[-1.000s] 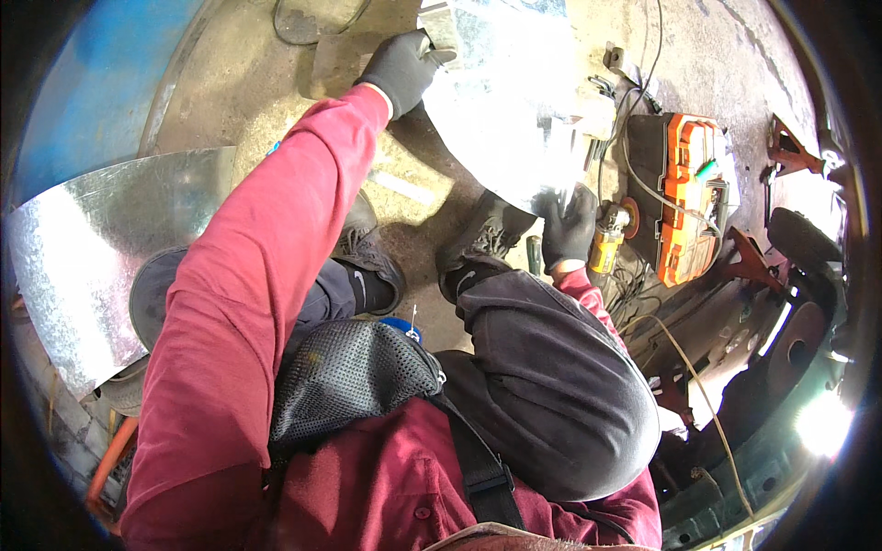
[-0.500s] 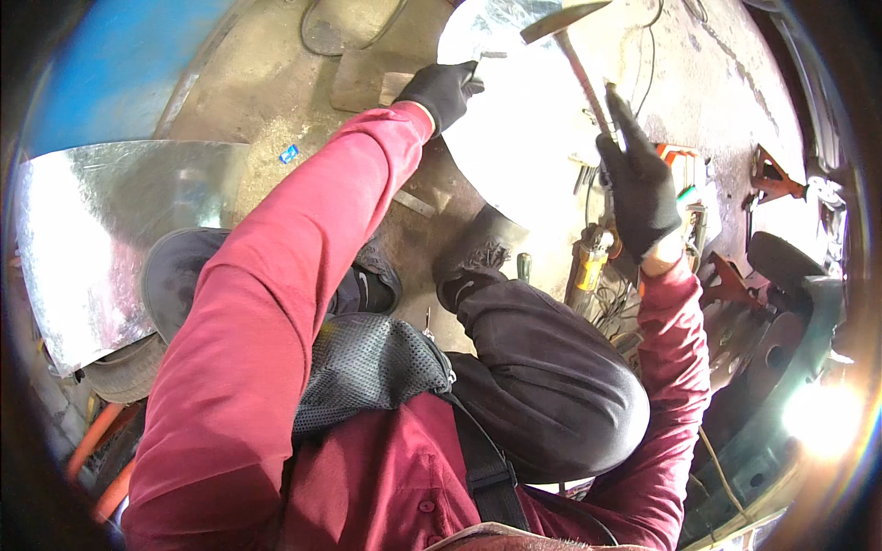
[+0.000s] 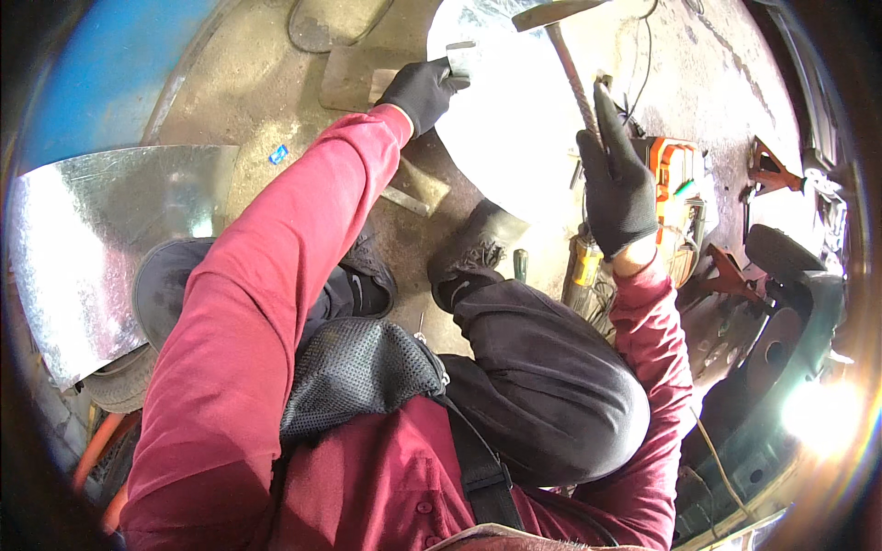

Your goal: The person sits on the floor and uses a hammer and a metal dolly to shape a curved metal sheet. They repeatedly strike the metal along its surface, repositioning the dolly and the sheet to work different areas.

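Note:
A sheet of bright metal (image 3: pixel 501 138) with a curved edge lies in front of me, its middle washed out by glare. My left hand (image 3: pixel 418 95), in a black glove, is closed on a small flat metal piece (image 3: pixel 460 64) at the sheet's left edge. My right hand (image 3: pixel 622 188), gloved alike, holds a hammer (image 3: pixel 571 75) by its thin, ridged handle. Its forefinger lies stretched along the handle, while the other fingers are partly hidden. The hammer's long, narrow head (image 3: pixel 554 15) is raised over the sheet's far right part.
Right of the sheet stand an orange case (image 3: pixel 675 165), a yellow power tool (image 3: pixel 584 262) and red stands (image 3: pixel 730 275). A green-handled tool (image 3: pixel 521 264) is beside my right shoe. Another metal sheet (image 3: pixel 110 248) leans at left over a tyre (image 3: pixel 124 381). Wood blocks (image 3: pixel 381 84) lie beyond my left hand.
The small metal piece has turned in my left hand and now shows its broad face. Both hands and the hammer appear slightly further left, as does most of the scene.

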Demonstrator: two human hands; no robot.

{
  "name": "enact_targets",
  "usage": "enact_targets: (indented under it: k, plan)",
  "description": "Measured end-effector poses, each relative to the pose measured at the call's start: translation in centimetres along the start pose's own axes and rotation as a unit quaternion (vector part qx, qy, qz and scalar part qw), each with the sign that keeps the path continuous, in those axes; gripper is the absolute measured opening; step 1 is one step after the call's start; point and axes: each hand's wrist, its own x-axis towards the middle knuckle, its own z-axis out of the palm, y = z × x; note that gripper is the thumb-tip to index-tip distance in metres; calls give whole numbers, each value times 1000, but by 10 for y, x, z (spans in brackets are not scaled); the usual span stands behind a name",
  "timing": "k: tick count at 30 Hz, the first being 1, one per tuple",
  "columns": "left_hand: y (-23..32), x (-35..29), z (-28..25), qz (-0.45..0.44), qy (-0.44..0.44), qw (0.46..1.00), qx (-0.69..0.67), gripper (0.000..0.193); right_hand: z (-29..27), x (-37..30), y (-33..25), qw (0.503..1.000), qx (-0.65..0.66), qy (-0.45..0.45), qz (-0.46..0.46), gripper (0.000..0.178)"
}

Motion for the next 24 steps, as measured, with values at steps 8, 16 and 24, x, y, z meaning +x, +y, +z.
enact_targets:
  k: [8,16,24]
  plan:
    - [1,-1,6,0,22,1000,6,33,-30,25,-14,998,19,65,20,41]
    - [35,-2,7,18,15,991,133,31,-20,10,-18,987,13,-137,86,55]
    - [16,-7,10,-32,48,998,-24,33,-7,11,7,998,57,-3,39,52]
